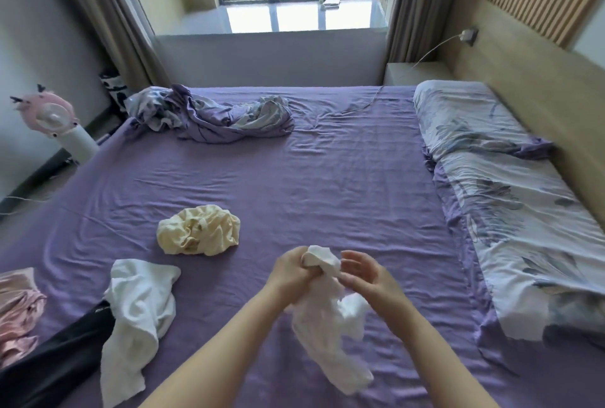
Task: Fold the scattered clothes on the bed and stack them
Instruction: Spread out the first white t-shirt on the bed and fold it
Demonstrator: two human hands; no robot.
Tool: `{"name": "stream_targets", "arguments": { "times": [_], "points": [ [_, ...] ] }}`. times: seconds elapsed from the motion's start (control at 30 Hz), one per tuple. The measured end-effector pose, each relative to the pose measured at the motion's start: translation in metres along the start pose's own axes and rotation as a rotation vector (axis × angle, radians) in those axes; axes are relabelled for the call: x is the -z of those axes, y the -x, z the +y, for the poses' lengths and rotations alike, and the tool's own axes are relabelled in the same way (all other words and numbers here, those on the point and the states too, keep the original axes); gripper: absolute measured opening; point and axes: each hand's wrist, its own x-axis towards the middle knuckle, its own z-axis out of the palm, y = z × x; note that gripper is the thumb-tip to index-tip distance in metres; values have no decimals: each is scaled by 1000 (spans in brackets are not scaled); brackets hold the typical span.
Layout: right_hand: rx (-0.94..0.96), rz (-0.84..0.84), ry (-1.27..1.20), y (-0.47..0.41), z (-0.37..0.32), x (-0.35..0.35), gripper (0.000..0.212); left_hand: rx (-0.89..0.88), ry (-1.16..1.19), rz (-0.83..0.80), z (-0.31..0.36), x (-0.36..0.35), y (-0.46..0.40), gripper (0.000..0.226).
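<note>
My left hand (289, 271) grips the bunched top of a white garment (330, 335), which hangs down over the purple bed sheet (327, 178). My right hand (363, 271) is beside it, fingers loosely curved and touching the cloth near the top. A crumpled pale yellow garment (199, 230) lies to the left. Nearer the left edge lie a crumpled white garment (137, 316), a black one (55, 365) and a pink satin one (18, 312).
A rumpled purple floral quilt (209, 112) lies at the far left of the bed. Floral pillows (497, 185) run along the headboard on the right. A pink fan (52, 116) stands off the bed's left side. A window ledge (294, 17) lies beyond.
</note>
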Motion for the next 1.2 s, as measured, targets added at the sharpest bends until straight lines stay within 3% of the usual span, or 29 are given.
{"name": "stream_targets", "arguments": {
  "times": [0.07,0.1,0.23,0.33,0.4,0.47,0.57,0.67,0.73,0.83,0.9,1.0,1.1,1.2],
  "points": [
    [69,-129,243,30,-1,-14,47,-23,212,60,18,11,33,6],
    [124,-131,367,41,3,-22,48,-43,266,67,25,14,45,12],
    [452,25,709,87,10,-47,40,-108,398,71,32,25,104,11],
    [352,-23,596,119,5,-56,24,-61,487,100,24,39,144,13],
    [257,-66,468,136,4,-60,29,-26,471,131,14,49,157,26],
    [218,-87,369,153,2,-67,21,-26,423,139,2,61,171,37],
    [118,-96,210,174,-1,-89,19,-52,374,110,-18,76,195,41],
    [62,-57,-66,189,0,-119,18,13,134,101,-37,88,220,72],
    [34,-48,-163,199,1,-140,23,-55,-100,65,-50,96,237,78],
    [72,-96,-123,214,6,-168,30,-278,-331,-118,-63,101,263,72],
    [108,-110,-95,223,11,-186,37,-251,-320,-259,-68,99,278,63],
    [161,-82,-15,237,21,-206,45,-258,-358,-193,-73,97,290,23],
    [216,-19,131,251,25,-218,46,-261,-180,-174,-80,106,300,14],
    [214,135,491,263,21,-223,37,-229,-38,-189,-79,118,310,12]
  ]
}}
